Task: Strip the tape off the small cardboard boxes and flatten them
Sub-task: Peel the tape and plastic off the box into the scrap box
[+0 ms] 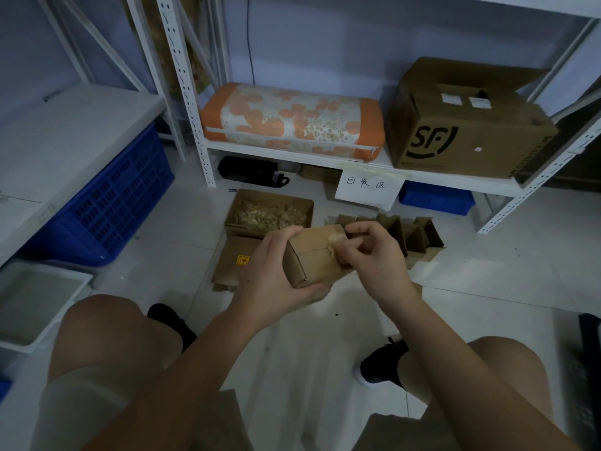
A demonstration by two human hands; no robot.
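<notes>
A small brown cardboard box [313, 258] is held above the floor in front of me. My left hand [271, 278] grips its left end, fingers curled under and thumb over the top. My right hand [370, 252] pinches a strip of clear tape [335, 244] at the box's top right seam. Behind the box, an open carton [270, 214] holds crumpled tape strips. Flattened cardboard [232, 265] with a yellow sticker lies on the floor under my left hand. Several small open boxes [413, 234] stand to the right.
A white shelf [292, 149] carries an orange patterned cushion [289, 120] and a large SF carton [461, 125]; a paper sign [369, 188] hangs from it. A blue crate [110, 203] sits left, a white tray [35, 304] at lower left. My knees and black shoes are below.
</notes>
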